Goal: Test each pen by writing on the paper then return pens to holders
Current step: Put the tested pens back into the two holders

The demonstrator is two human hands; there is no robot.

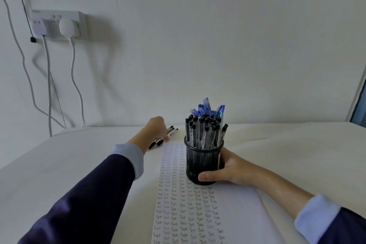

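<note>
Head view of a pale bench (79,154) against a white wall (217,35). A sheet of paper (188,210) runs from the near edge toward the far side, its left part filled with rows of the handwritten word "Test". A black mesh holder (200,160) stands upright on the paper, packed with black pens (204,130), caps up. The right hand (225,170) grips the holder from the right, thumb curled across its near lower wall and fingers wrapped behind. Blue pens (206,108) rise just behind the black ones; their container is mostly hidden. The left hand (156,128) reaches to the far left of the paper, back upward, over a few loose pens (172,130) lying flat on the bench; their ends show on both sides of it. Its fingers are hidden, so whether it holds a pen cannot be told. A socket (57,24) with hanging cables (73,69) occupies the wall at far left.
</note>
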